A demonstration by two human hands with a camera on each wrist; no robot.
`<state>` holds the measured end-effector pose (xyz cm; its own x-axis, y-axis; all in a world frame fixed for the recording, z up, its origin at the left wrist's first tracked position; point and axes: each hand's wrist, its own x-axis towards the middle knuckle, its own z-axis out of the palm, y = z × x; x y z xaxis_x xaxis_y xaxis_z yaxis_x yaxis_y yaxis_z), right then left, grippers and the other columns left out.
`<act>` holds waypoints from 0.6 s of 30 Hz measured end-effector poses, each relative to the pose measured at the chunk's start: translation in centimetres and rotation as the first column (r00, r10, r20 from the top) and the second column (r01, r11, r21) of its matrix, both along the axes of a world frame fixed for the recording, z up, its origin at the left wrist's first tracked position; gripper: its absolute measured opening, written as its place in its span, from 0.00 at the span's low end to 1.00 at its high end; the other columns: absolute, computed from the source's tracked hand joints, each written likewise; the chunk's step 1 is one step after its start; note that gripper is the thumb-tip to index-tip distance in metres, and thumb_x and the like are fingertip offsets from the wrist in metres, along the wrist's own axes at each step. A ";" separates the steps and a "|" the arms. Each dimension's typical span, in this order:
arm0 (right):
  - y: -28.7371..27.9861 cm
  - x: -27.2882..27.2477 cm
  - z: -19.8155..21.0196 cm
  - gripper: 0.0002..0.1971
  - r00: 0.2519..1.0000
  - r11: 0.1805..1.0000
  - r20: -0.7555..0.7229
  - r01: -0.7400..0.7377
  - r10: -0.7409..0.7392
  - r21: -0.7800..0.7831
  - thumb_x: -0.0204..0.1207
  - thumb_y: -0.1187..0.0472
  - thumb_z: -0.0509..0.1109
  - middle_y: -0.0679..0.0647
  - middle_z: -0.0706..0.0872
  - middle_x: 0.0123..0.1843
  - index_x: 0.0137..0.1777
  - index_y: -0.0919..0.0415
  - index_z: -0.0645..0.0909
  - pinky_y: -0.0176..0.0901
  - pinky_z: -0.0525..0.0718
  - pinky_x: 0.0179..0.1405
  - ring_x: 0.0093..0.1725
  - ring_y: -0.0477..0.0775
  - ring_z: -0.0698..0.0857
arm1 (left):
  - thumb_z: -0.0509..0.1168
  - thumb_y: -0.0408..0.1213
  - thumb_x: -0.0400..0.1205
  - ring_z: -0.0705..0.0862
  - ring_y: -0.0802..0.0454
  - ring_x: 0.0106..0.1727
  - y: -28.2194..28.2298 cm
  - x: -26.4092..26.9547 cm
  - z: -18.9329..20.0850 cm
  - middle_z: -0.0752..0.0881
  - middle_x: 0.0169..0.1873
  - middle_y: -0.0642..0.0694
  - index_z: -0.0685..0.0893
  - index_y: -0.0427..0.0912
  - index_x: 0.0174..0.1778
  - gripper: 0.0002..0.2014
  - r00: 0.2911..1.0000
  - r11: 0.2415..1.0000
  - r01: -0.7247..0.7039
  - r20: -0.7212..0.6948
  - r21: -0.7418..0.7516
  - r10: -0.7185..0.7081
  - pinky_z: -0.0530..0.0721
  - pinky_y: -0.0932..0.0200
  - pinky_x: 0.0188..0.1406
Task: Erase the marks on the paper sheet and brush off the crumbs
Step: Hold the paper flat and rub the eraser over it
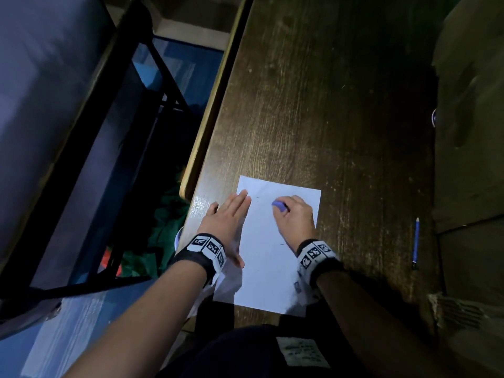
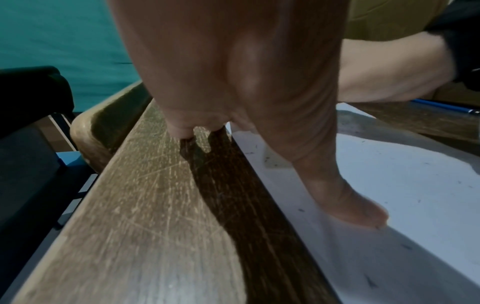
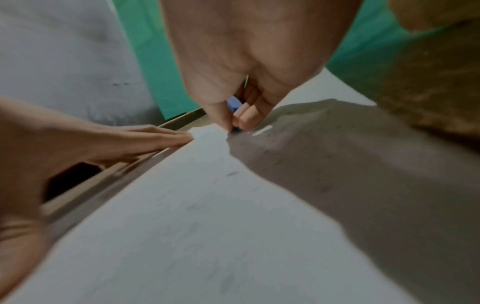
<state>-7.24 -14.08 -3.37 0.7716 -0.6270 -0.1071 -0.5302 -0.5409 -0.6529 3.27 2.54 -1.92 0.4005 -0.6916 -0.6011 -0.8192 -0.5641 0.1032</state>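
A white paper sheet lies on the dark wooden desk near its front edge. My right hand pinches a blue eraser and holds it down on the upper part of the sheet; the eraser shows between thumb and fingers in the right wrist view. My left hand lies flat with straight fingers across the sheet's left edge, pressing it to the desk. Small dark crumbs and faint marks are scattered on the paper. The left hand's thumb rests on the sheet.
A blue pencil lies on the desk to the right of the sheet. The desk's left rim runs close beside my left hand. A dark chair stands to the left, and brown bulk borders the desk on the right.
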 end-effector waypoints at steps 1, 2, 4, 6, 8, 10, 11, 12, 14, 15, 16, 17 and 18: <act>0.8 -0.1 -0.1 0.06 1.000 1.000 -0.007 0.010 -0.010 -0.001 0.78 0.64 0.71 0.55 0.85 0.49 0.52 0.61 0.88 0.43 0.84 0.54 0.45 0.54 0.84 | 0.80 0.74 0.54 0.34 0.50 0.89 0.0 0.0 0.0 0.28 0.87 0.51 0.28 0.44 0.87 0.83 1.000 1.000 0.001 -0.005 0.004 -0.001 0.50 0.38 0.88; 2.0 -0.6 0.0 0.06 0.997 0.996 -0.013 -0.076 0.077 0.039 0.78 0.64 0.70 0.56 0.85 0.48 0.51 0.61 0.87 0.45 0.83 0.54 0.46 0.55 0.84 | 0.80 0.74 0.55 0.34 0.50 0.89 0.0 0.0 0.0 0.27 0.87 0.51 0.27 0.44 0.87 0.83 1.000 1.000 0.002 -0.007 0.005 -0.002 0.49 0.38 0.88; 4.8 -2.2 0.9 0.06 0.898 0.888 -0.023 -0.430 0.440 0.164 0.80 0.62 0.68 0.56 0.83 0.45 0.47 0.60 0.86 0.45 0.81 0.52 0.45 0.56 0.82 | 0.81 0.72 0.57 0.33 0.50 0.89 0.0 0.0 0.1 0.27 0.87 0.51 0.27 0.43 0.87 0.82 1.000 1.000 0.004 -0.014 0.009 -0.004 0.48 0.38 0.88; 5.5 -3.4 1.6 0.08 0.705 0.703 -0.071 -0.682 0.705 0.202 0.81 0.59 0.65 0.54 0.81 0.45 0.47 0.58 0.85 0.44 0.79 0.49 0.44 0.54 0.81 | 0.81 0.71 0.58 0.31 0.50 0.88 -0.1 -0.1 0.3 0.25 0.86 0.50 0.26 0.42 0.86 0.81 1.000 1.000 0.013 -0.011 0.017 -0.012 0.46 0.38 0.88; 3.5 -2.5 1.6 0.07 0.771 0.767 -0.044 -0.622 0.635 0.156 0.80 0.61 0.66 0.55 0.81 0.42 0.45 0.61 0.85 0.45 0.80 0.48 0.41 0.54 0.81 | 0.80 0.72 0.58 0.31 0.49 0.89 -0.1 -0.2 0.4 0.26 0.86 0.50 0.26 0.42 0.87 0.82 1.000 1.000 0.020 0.006 0.014 -0.020 0.47 0.38 0.88; 0.7 -1.4 0.6 0.05 0.953 0.951 -0.016 -0.302 0.303 0.069 0.78 0.65 0.69 0.57 0.83 0.41 0.43 0.62 0.86 0.48 0.83 0.49 0.41 0.56 0.83 | 0.80 0.73 0.58 0.33 0.49 0.89 -0.1 -0.2 0.3 0.28 0.87 0.49 0.27 0.42 0.87 0.81 1.000 1.000 0.023 0.016 0.011 -0.023 0.49 0.37 0.88; -0.6 -1.0 0.1 0.05 0.993 0.993 -0.005 -0.116 0.116 0.017 0.78 0.65 0.70 0.57 0.84 0.42 0.45 0.62 0.87 0.49 0.84 0.49 0.41 0.57 0.84 | 0.79 0.73 0.58 0.33 0.49 0.89 -0.1 -0.2 0.3 0.28 0.87 0.49 0.27 0.42 0.87 0.81 0.999 1.000 0.023 0.023 0.009 -0.024 0.50 0.37 0.88; -1.0 -1.0 -0.4 0.04 1.000 1.000 0.015 0.020 -0.020 -0.021 0.78 0.65 0.70 0.57 0.85 0.43 0.46 0.62 0.88 0.50 0.85 0.49 0.41 0.57 0.85 | 0.79 0.73 0.58 0.33 0.48 0.89 0.0 -0.2 0.2 0.28 0.87 0.49 0.27 0.42 0.87 0.81 0.999 1.000 0.025 0.029 0.007 -0.025 0.50 0.37 0.88; 0.5 -1.8 -0.6 0.05 1.000 1.000 0.005 0.024 -0.024 0.017 0.79 0.63 0.70 0.56 0.85 0.44 0.48 0.60 0.87 0.50 0.85 0.50 0.42 0.55 0.84 | 0.79 0.73 0.57 0.33 0.47 0.89 -0.1 -0.2 0.0 0.28 0.87 0.48 0.26 0.43 0.87 0.81 0.999 0.999 0.031 0.030 0.008 -0.031 0.50 0.36 0.87; 2.0 -2.6 -0.3 0.05 0.992 0.989 0.006 -0.125 0.125 0.082 0.80 0.62 0.69 0.54 0.84 0.43 0.48 0.59 0.86 0.48 0.84 0.51 0.42 0.53 0.83 | 0.80 0.73 0.57 0.34 0.47 0.89 -0.1 -0.2 -0.1 0.28 0.87 0.47 0.27 0.45 0.87 0.81 0.999 0.999 0.035 0.030 0.003 -0.035 0.51 0.36 0.87; 3.4 -3.6 0.3 0.05 0.945 0.938 0.019 -0.327 0.327 0.114 0.81 0.61 0.68 0.53 0.82 0.42 0.46 0.58 0.85 0.46 0.83 0.49 0.41 0.51 0.82 | 0.81 0.71 0.58 0.36 0.45 0.90 -0.1 -0.2 -0.1 0.29 0.88 0.46 0.29 0.47 0.88 0.80 0.999 0.999 0.037 0.031 -0.009 -0.037 0.52 0.35 0.87; 4.2 -4.5 0.8 0.06 0.853 0.844 0.014 -0.518 0.522 0.136 0.81 0.61 0.66 0.51 0.79 0.41 0.44 0.57 0.83 0.45 0.81 0.47 0.40 0.50 0.80 | 0.82 0.69 0.58 0.37 0.44 0.90 -0.2 -0.2 0.0 0.30 0.88 0.45 0.32 0.50 0.88 0.78 0.999 0.999 0.039 0.029 -0.023 -0.038 0.53 0.35 0.86; 4.0 -5.0 1.0 0.07 0.768 0.759 -0.003 -0.632 0.640 0.159 0.82 0.60 0.65 0.49 0.77 0.40 0.43 0.55 0.82 0.44 0.80 0.46 0.39 0.50 0.79 | 0.83 0.67 0.59 0.38 0.44 0.90 -0.2 -0.2 0.2 0.31 0.88 0.44 0.35 0.53 0.88 0.75 0.999 0.998 0.041 0.024 -0.037 -0.040 0.54 0.34 0.85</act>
